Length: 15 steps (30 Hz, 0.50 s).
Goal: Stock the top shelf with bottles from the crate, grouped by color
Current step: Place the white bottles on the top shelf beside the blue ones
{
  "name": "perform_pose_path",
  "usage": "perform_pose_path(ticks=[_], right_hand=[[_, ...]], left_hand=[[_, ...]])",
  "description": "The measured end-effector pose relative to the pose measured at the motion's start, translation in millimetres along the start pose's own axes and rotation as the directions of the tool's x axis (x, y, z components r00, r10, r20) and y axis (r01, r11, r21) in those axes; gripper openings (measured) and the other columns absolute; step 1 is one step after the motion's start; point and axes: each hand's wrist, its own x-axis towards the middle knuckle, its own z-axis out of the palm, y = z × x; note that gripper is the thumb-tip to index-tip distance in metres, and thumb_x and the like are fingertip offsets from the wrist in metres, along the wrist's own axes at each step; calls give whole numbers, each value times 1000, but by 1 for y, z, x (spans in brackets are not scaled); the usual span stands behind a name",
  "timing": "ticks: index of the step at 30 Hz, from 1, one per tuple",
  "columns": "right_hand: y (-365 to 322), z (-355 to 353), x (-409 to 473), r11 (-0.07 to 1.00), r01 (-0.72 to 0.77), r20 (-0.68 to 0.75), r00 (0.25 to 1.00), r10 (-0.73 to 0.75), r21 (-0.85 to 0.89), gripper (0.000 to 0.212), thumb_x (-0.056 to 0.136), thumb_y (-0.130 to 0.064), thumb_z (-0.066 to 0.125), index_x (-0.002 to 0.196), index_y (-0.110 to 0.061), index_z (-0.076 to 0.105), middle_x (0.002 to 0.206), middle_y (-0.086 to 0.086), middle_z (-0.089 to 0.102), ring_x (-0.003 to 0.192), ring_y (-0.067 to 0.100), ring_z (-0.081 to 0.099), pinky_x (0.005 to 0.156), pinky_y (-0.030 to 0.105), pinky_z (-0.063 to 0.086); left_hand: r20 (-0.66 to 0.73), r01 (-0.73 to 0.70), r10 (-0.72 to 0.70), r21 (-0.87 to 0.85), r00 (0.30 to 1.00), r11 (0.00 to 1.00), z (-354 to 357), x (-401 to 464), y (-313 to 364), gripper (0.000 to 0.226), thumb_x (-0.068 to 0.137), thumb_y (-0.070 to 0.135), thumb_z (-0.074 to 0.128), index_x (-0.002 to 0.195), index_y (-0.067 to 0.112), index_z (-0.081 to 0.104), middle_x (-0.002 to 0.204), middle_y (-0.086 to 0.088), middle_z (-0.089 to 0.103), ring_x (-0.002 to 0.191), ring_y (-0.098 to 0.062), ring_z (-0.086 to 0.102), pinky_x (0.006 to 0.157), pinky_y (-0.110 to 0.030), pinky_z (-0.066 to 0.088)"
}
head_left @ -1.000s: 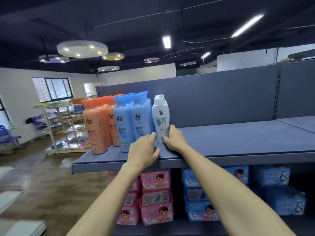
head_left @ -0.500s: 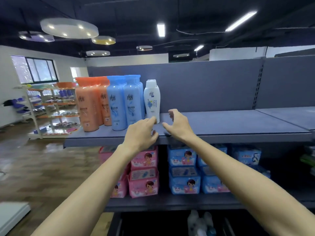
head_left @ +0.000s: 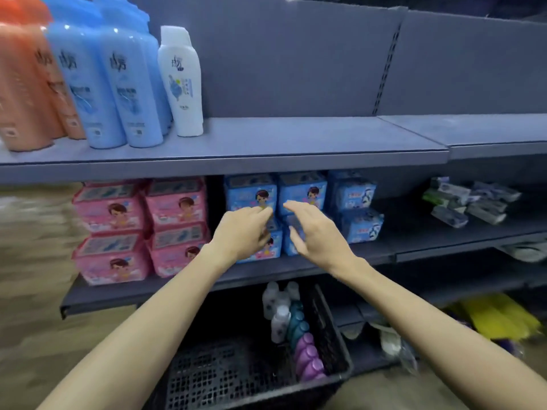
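Both forearms stretched forward, side by side, hands mid-air below front edge of top shelf (head_left: 266,140), in front of blue packs (head_left: 302,192) on middle shelf. Left hand (head_left: 241,232) palm down, fingers loosely bent, apart, holding nothing. Right hand (head_left: 318,232) palm turned inward, fingers spread, relaxed, holding nothing. Hands near each other, not touching. Top shelf, left end: orange bottles (head_left: 23,87), blue bottles (head_left: 112,84), one white bottle (head_left: 182,84), upright, grouped. Crate (head_left: 331,329) on floor below, white, teal, purple bottles along its right wall.
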Motion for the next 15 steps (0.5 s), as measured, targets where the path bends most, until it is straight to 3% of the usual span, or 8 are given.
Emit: perform_pose_path(ticks=[5,9,15], right_hand=[[25,31,-35,999,-52,98,994,52,-7,49,92,-9,60,139,-5,48,138,9,54,128,23,50,104,33,43],[41,66,-64,997,-62,207,976,68,-37,51,90,-9,62,139,-5,49,135,11,56,125,26,52,99,35,48],[61,124,-106,991,-132,365,922,129,-17,48,82,-9,69,128,-2,57,125,13,62,113,31,60,84,38,57]], left_hand=[[91,57,-49,-96,995,994,43,-20,20,25,82,30,60,102,15,55,91,-2,65,87,-29,64,56,-36,46],[213,128,-106,-93,971,987,79,-49,37,37,78,31,65,110,14,57,93,-5,66,85,-29,65,54,-33,41],[425,213,-161,-77,891,974,133,-93,58,33,82,27,56,112,16,60,95,-6,63,87,-30,62,73,-39,45]])
